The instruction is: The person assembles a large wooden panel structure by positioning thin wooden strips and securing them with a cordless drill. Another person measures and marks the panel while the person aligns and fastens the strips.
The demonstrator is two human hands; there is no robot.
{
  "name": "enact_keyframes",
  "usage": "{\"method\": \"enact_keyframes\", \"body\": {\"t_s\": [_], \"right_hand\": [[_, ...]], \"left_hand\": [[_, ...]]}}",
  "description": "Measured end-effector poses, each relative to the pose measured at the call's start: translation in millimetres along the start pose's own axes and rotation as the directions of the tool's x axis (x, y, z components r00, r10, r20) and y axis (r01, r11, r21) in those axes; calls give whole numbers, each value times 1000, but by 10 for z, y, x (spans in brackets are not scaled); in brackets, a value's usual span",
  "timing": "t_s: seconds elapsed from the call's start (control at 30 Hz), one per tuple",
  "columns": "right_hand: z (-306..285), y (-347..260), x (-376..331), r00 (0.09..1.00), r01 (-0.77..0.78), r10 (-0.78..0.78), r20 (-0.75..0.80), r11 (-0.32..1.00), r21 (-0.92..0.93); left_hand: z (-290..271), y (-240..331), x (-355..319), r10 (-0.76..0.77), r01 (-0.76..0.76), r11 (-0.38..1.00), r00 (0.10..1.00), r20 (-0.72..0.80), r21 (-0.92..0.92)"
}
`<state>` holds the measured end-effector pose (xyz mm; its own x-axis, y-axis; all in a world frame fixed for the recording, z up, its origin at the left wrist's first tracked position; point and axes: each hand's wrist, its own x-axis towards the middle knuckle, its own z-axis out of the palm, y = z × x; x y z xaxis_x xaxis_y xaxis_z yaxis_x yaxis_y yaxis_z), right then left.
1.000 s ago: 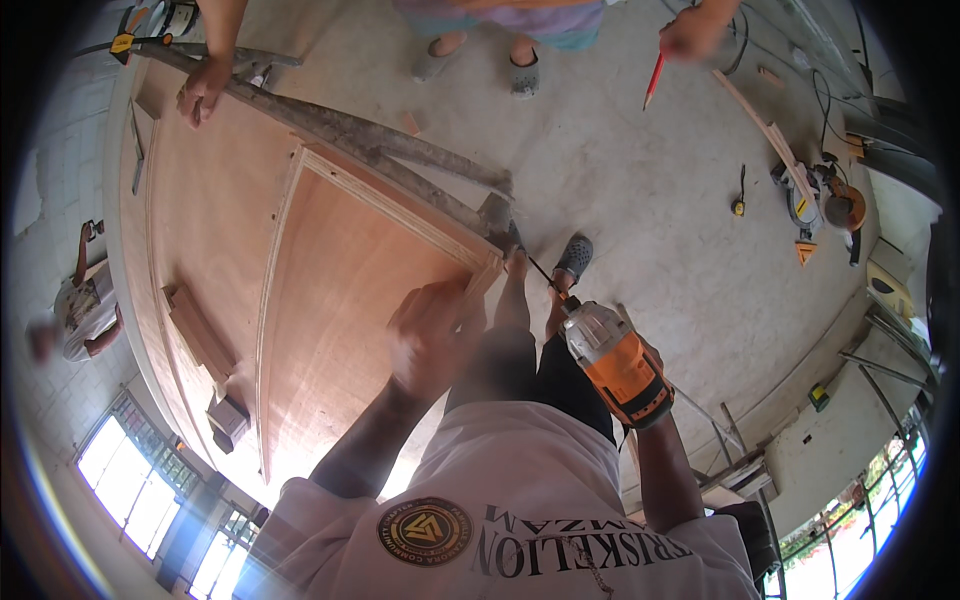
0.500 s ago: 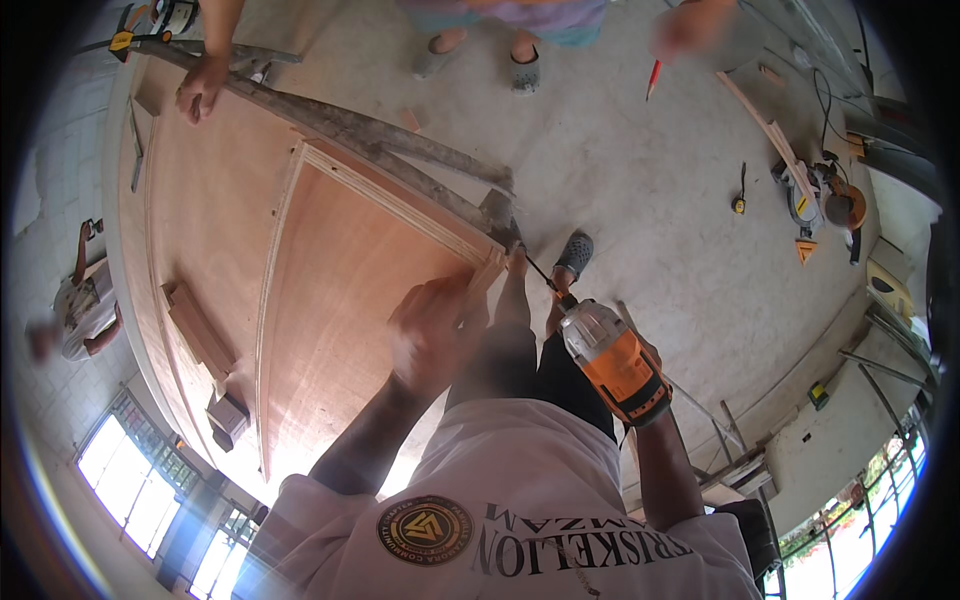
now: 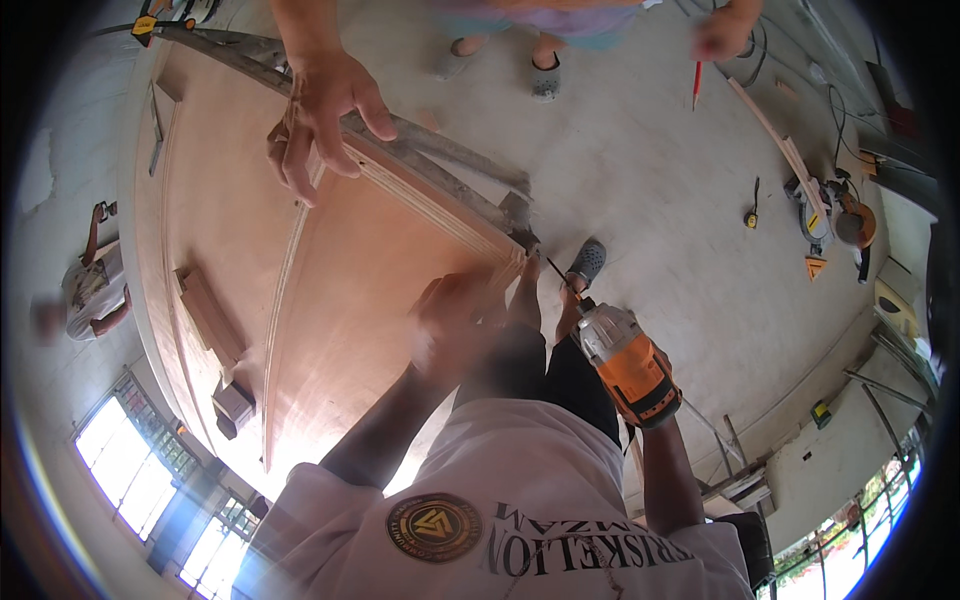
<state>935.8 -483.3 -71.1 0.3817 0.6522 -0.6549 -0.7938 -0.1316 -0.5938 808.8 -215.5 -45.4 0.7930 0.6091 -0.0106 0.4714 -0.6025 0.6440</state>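
I look down through one fisheye view from the person's head. The shirt (image 3: 470,490) sits close at lower centre, the floor (image 3: 660,190) farther off, upper right.

The white shirt (image 3: 510,460) bears a round black-and-gold emblem (image 3: 434,527).

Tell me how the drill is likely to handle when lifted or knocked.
The drill probably feels heavy for its size, judging by its thick body and metal-looking nose. Its long, thin bit might flex or snap if knocked. The rounded body could roll a little if laid down.
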Motion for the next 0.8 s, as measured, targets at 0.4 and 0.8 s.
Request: {"method": "enact_keyframes", "body": {"t_s": [0.4,0.8], "right_hand": [[-214,182,-123,941,338,-293,169,797,-501],[41,-93,-240,835,523,-460,303,490,-698]], "left_hand": [[25,-36,-26,-39,42,998,997,-64,43],[53,-261,-70,-84,84,996,996,-38,5]]}}
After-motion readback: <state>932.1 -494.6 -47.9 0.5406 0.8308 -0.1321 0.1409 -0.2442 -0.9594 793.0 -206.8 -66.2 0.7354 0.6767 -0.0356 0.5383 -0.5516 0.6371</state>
